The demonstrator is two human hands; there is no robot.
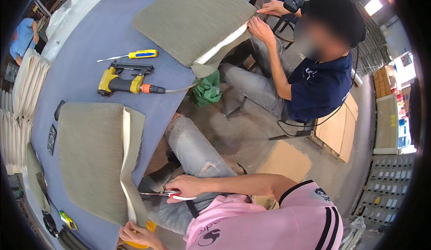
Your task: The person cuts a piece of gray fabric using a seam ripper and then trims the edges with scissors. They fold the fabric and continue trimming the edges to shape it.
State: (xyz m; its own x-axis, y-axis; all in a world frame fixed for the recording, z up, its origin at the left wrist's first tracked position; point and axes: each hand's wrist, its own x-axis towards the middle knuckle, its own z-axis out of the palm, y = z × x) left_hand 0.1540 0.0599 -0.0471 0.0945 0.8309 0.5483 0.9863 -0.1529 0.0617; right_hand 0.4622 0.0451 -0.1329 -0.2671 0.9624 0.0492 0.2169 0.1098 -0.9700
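A grey-green upholstered cushion (pixel 92 155) lies on the blue-grey table, its fabric flap (pixel 134 173) and white padding exposed along the side facing me. With my left hand (pixel 140 236) I pinch the edge at the cushion's lower corner. My right hand (pixel 186 187) grips scissors (pixel 173 194) with red-and-white handles; their blades point at the flap, and I cannot tell whether they touch it. Beyond the cushion rests a yellow-and-black staple gun (pixel 123 83) joined to an air hose, with a yellow-handled screwdriver (pixel 139 54) beside it.
Across the table corner, a seated co-worker (pixel 318 79) holds the edge of a second cushion (pixel 197 21). A green cloth (pixel 208 89) hangs by the table edge. A tape measure (pixel 68 220) and a dark flat piece (pixel 52 140) lie along the far side. Stacked fabric (pixel 29 84) stands beyond.
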